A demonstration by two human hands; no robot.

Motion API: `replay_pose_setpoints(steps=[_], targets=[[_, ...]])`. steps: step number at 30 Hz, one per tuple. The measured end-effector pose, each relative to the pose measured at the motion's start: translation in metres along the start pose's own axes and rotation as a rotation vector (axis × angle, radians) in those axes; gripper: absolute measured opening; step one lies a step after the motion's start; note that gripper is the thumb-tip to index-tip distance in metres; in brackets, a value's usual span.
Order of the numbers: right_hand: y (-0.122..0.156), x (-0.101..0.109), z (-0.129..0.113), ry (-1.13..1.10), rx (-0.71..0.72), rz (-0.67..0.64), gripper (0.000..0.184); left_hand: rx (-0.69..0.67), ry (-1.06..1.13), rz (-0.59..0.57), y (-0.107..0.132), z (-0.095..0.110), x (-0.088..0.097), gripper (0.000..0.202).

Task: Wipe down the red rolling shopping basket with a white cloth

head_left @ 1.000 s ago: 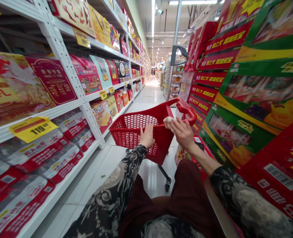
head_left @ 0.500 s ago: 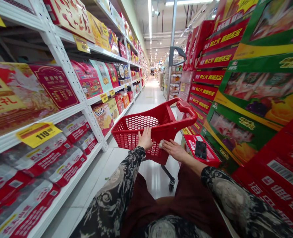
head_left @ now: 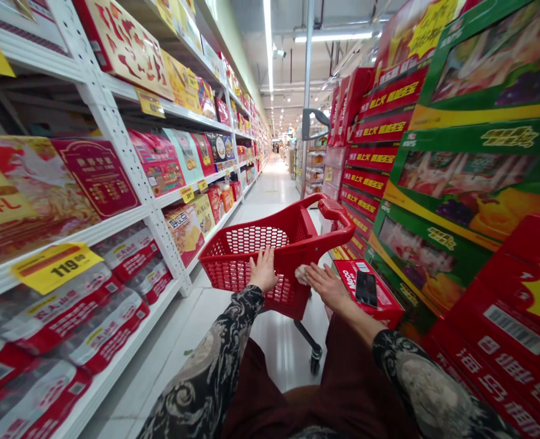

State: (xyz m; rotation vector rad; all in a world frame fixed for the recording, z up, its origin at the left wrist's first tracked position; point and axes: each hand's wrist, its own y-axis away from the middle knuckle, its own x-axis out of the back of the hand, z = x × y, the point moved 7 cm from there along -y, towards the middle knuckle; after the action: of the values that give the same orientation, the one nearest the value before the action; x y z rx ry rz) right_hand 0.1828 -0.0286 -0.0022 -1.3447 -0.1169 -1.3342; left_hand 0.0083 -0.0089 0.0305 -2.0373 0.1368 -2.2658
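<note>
A red plastic shopping cart (head_left: 246, 259) stands in the aisle in front of me, its basket empty as far as I can see. My left hand (head_left: 263, 271) lies flat on the near rim of the basket, fingers spread. My right hand (head_left: 325, 285) presses a small white cloth (head_left: 301, 274) against the cart's near wall, just below the rim. The cart's handle (head_left: 336, 213) rises to the right of both hands.
White shelves (head_left: 114, 213) with gift boxes and red packs run along the left. Stacked red and green cartons (head_left: 457, 183) line the right. A dark phone (head_left: 367, 288) lies on a low red carton beside my right hand. The tiled aisle (head_left: 274, 183) stretches ahead.
My right hand came down from the cart's handle with the cloth to the basket's near wall and stays pressed there. The left hand has kept its place on the rim.
</note>
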Motion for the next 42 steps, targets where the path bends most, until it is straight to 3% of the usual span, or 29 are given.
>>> replay_pose_setpoints(steps=[2,4,8,11,14,18,21,23,28,30,33,38,40,42], targets=[[0.005,0.004,-0.005,0.007,0.002,0.049,0.037,-0.002,-0.01,0.004,0.0,-0.001,0.0,0.086],[0.001,0.027,0.009,0.008,-0.061,0.164,0.036,-0.007,-0.014,0.001,0.0,-0.001,0.0,0.086],[-0.016,0.097,0.075,0.096,-0.318,0.409,0.037,0.005,0.013,-0.018,0.0,0.0,0.001,0.087],[-0.025,0.123,0.115,0.169,-0.462,0.427,0.039,0.022,0.033,-0.02,0.001,0.002,0.003,0.087],[-0.035,0.108,0.112,0.133,-0.434,0.335,0.037,0.035,0.041,-0.018,0.001,0.003,0.003,0.087],[-0.048,0.066,0.063,0.038,-0.296,0.252,0.038,0.032,0.038,-0.034,0.0,0.003,0.003,0.088],[-0.056,0.052,0.043,0.002,-0.249,0.222,0.039,0.021,0.012,-0.032,0.001,0.002,0.004,0.087],[-0.058,0.057,0.052,-0.008,-0.258,0.229,0.039,0.015,-0.003,-0.029,0.001,0.002,0.003,0.085],[-0.042,0.098,0.12,0.074,-0.48,0.334,0.036,0.022,0.0,0.011,0.001,0.004,0.001,0.086],[-0.039,0.101,0.13,0.085,-0.507,0.309,0.037,0.025,0.0,0.025,0.001,0.005,0.001,0.087],[-0.045,0.087,0.11,0.035,-0.434,0.254,0.04,0.022,0.006,0.027,0.001,0.007,0.001,0.088],[-0.065,0.047,0.042,-0.045,-0.259,0.17,0.037,0.017,0.019,0.024,0.001,0.009,0.004,0.088],[-0.069,0.043,0.033,-0.055,-0.221,0.164,0.037,0.029,0.019,0.021,0.002,0.008,0.004,0.087],[-0.067,0.051,0.044,-0.048,-0.219,0.186,0.039,0.018,0.014,0.027,0.002,0.01,0.004,0.085]])
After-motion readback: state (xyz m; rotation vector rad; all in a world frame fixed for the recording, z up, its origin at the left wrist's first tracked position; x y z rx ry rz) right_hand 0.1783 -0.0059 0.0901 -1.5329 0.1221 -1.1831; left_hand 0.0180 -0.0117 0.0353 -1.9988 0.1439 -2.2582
